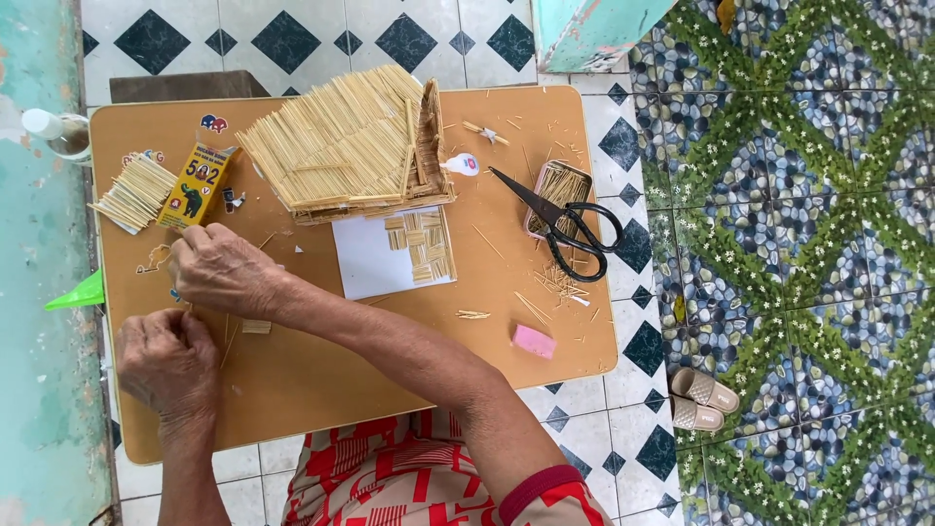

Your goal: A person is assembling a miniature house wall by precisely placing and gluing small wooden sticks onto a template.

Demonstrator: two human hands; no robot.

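Stick model house (351,146) at the far middle of the desk (321,375). Nearer than the house and toward its yellow-box side, the right hand (226,271) and left hand (168,362) are curled closed over thin sticks (255,326); grip unclear. Black scissors (565,222) lie opposite, beside the house.

My tabletop (321,380) is smooth, matt tan board. The little stick house (346,146) is pale, raw wooden slivers, rough-ribbed, as is the loose stick bundle (136,192). The scissors (565,224) have dark metal blades and glossy black plastic handles. The white sheet (370,263) is matt paper; the yellow box (195,185) is printed card.
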